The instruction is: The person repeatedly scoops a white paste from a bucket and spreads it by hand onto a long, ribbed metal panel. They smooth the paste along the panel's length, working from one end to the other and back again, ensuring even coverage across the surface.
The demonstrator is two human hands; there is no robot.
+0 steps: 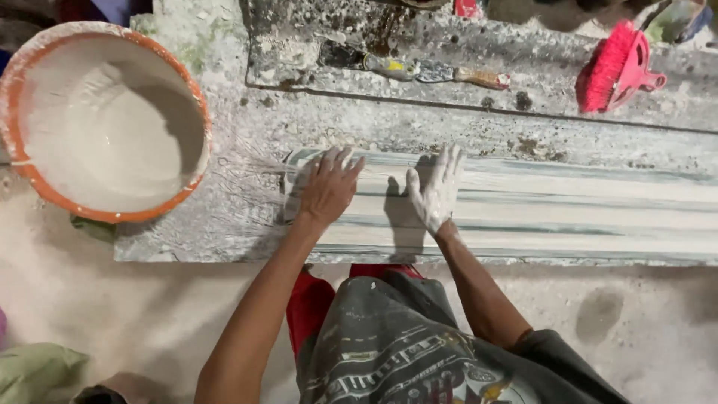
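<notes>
While both the left hand (327, 187) and right hand (435, 191) press spread flat, the long white ridged plaster moulding (538, 209) looks heavy, wet and fragile.

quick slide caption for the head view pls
Both hands, left hand and plaster-coated right hand, press flat on a long ribbed moulding beside an orange bucket of white plaster.

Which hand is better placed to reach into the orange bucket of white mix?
Left, probably. The left hand lies flat on the ribbed moulding's near end, closest to the orange bucket. The right hand, coated white, presses the moulding farther from it.
</notes>
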